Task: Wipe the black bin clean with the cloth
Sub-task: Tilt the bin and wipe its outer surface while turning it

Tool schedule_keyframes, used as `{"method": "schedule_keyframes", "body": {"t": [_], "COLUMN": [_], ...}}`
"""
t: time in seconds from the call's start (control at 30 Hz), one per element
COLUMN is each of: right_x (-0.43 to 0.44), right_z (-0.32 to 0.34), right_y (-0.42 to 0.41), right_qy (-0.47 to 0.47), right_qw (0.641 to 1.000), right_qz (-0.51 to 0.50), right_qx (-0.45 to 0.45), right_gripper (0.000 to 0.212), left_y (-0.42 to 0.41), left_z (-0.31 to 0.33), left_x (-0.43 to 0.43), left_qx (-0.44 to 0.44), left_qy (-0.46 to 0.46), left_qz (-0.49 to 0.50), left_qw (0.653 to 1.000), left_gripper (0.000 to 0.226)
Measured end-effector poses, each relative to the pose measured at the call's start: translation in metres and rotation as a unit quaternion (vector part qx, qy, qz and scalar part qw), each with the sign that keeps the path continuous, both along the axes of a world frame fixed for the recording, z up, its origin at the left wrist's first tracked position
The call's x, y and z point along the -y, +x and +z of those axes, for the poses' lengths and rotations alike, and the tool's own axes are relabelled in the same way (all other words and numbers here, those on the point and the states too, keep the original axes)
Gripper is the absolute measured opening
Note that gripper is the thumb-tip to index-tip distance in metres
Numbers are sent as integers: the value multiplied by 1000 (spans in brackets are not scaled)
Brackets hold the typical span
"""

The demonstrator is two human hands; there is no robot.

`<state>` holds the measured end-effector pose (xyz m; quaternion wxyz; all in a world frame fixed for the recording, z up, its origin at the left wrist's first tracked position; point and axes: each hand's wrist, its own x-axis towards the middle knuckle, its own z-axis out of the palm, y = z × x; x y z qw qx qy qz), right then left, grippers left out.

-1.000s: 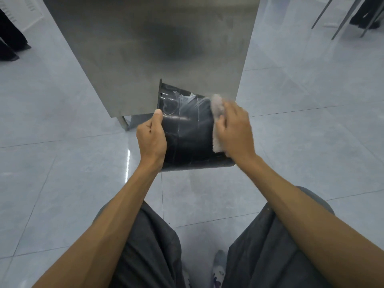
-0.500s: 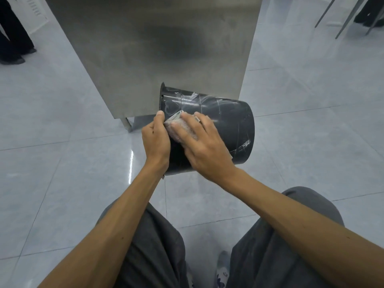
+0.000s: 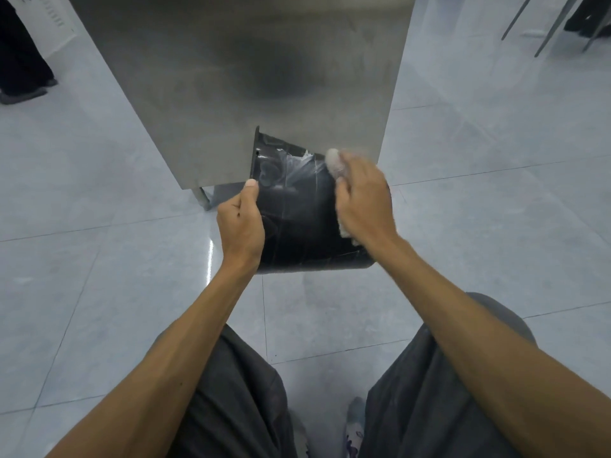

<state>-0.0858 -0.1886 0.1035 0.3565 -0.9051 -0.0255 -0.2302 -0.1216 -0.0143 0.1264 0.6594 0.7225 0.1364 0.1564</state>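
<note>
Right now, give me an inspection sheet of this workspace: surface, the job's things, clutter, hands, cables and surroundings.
Surface: glossy grey tiled floor; brushed steel table top ahead.
Job's things: black bin held on its side off the floor, its far end hidden by the table edge, with streaks on its wall; pale cloth pressed on the bin's right side.
Clutter: nothing seen.
Hands: left hand grips the bin near its rim, thumb on the wall; right hand holds the cloth against the bin, slightly blurred.
Cables: nothing seen.
Surroundings: a bystander's dark legs at upper left; thin metal legs at upper right.
</note>
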Motion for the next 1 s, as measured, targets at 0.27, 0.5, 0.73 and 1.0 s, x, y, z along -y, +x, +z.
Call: {"method": "schedule_keyframes", "body": {"t": [0.27,0.5,0.73,1.0], "right_x": [-45,-7,51,26], "right_z": [-21,0,18,10], "right_y": [-48,-9,12,9], "right_qy": [-207,-91,20,-40], "right_qw": [967,995,988,997], "right_qz": [132,12,-71,15], "right_qx": [66,35,-133,-65], "right_gripper": [64,55,35,39], "left_y": [2,4,4,-2], "left_z": [-3,-2,-9,-6], "left_x": [2,4,-6,-3], "left_qx": [-9,4,25,60], "left_qy": [-11,-17,-8,18], "left_qz": [-8,-7,-22,-56], "left_qw": [1000,1000,999,996], "left_gripper": [46,38,52,65]}}
